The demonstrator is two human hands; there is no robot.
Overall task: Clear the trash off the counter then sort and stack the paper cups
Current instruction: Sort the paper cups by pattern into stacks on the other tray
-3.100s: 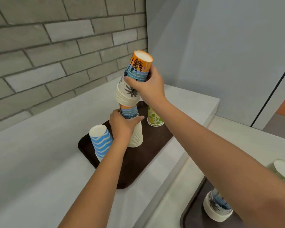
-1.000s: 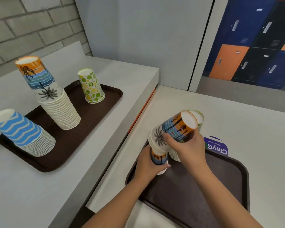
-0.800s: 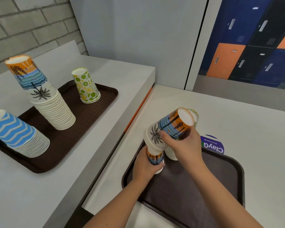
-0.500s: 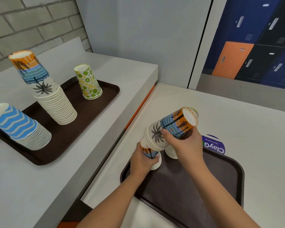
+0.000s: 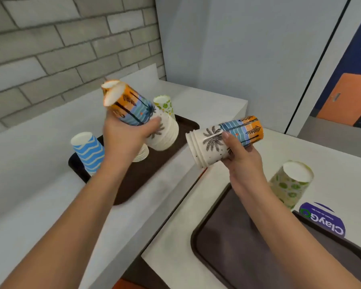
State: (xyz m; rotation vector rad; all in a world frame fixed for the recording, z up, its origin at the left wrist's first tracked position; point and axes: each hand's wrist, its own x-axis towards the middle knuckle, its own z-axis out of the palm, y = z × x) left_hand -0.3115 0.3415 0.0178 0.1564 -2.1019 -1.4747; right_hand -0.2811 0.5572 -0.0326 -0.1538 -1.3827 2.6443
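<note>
My left hand grips a short stack of palm-tree cups, tilted, above the left tray. Just behind it rises the tall palm-tree stack, mostly hidden; only its top and white base rims show. My right hand holds another short stack of palm-tree cups lying sideways over the gap between the counters. On the left tray stand a blue wave cup stack and a lime-print cup. A lime-print cup stack stands upside down at the right tray.
A raised white counter runs along a grey brick wall. The lower counter carries a purple ClayGo sticker. A grey panel wall stands behind, with orange and blue lockers at the far right.
Both hands rose off the right tray. My left hand swung a separated stack of palm-tree cups left over the left tray; my right hand keeps the other stack. The view turned left.
</note>
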